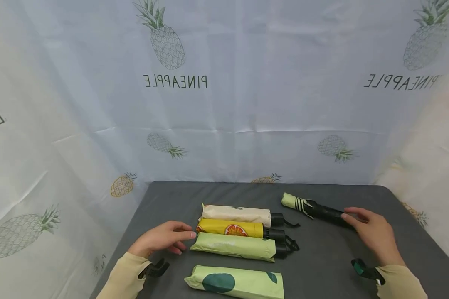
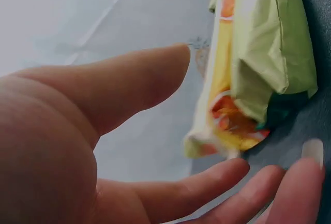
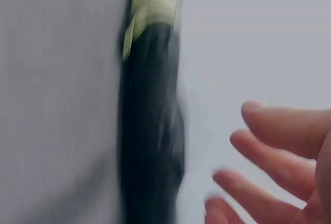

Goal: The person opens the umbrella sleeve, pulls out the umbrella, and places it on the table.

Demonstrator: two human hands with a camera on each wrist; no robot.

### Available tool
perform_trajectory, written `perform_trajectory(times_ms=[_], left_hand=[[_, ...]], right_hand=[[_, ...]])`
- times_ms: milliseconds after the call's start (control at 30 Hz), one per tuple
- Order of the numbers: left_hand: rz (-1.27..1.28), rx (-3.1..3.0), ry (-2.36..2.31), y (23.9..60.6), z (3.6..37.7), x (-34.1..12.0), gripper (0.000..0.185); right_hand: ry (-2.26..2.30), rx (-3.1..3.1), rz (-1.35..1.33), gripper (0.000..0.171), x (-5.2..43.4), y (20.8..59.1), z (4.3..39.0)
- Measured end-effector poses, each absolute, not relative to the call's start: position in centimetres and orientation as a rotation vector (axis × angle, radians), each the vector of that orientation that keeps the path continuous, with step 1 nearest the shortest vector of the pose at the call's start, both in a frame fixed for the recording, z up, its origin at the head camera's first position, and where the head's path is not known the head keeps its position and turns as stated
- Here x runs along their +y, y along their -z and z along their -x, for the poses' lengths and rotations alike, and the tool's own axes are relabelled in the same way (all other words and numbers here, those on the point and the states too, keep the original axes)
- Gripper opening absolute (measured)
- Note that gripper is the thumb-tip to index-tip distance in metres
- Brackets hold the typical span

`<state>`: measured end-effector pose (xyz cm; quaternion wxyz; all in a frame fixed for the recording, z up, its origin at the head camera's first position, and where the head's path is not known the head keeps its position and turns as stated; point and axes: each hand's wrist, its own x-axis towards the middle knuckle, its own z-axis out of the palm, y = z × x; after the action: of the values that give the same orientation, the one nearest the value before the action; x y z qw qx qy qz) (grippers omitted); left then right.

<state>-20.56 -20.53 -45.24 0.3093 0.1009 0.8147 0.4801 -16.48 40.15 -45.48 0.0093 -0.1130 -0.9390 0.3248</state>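
At the left ends of three sleeved folding umbrellas is my left hand point(image 1: 166, 238), thumb and fingers apart, its thumb tip close to the light green umbrella point(image 1: 233, 246). Behind that one lie the yellow umbrella point(image 1: 228, 227) with orange-slice prints and the cream umbrella point(image 1: 235, 213), side by side, black handles to the right. My right hand point(image 1: 374, 232) is beside the right end of a black folded umbrella point(image 1: 323, 211) with a light green end. In the right wrist view, a gap shows between the relaxed fingers point(image 3: 279, 128) and the black umbrella. Neither hand grips anything.
A light green sleeve point(image 1: 252, 281) with dark green ovals lies at the front of the dark grey table point(image 1: 314, 253). White curtains point(image 1: 247, 104) printed with pineapples hang behind the table and at both sides. Each wrist carries a black band point(image 1: 154, 269).
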Motion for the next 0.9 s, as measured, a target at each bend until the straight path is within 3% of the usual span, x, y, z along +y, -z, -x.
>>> perform_trajectory(times_ms=[167,333,567,900], left_hand=[[-0.236,2.082,-1.305,46.6,21.3,-19.9,0.06],[-0.209,2.034,-1.345,46.8,21.6,-18.6,0.061],[-0.202,1.973,-1.402,47.1,20.9,-17.6,0.033],[-0.203,1.967,-1.409,47.2,20.5,-17.3,0.027]], right_hand=[[-1.129,-2.929,0.048,0.047,32.8,45.1,15.5],[-1.241,-2.97,-0.044,0.036,28.5,45.7,14.8],[-1.292,-3.033,-0.161,0.033,26.4,46.8,14.9],[-1.37,-3.079,-0.228,0.034,26.0,47.6,15.1]])
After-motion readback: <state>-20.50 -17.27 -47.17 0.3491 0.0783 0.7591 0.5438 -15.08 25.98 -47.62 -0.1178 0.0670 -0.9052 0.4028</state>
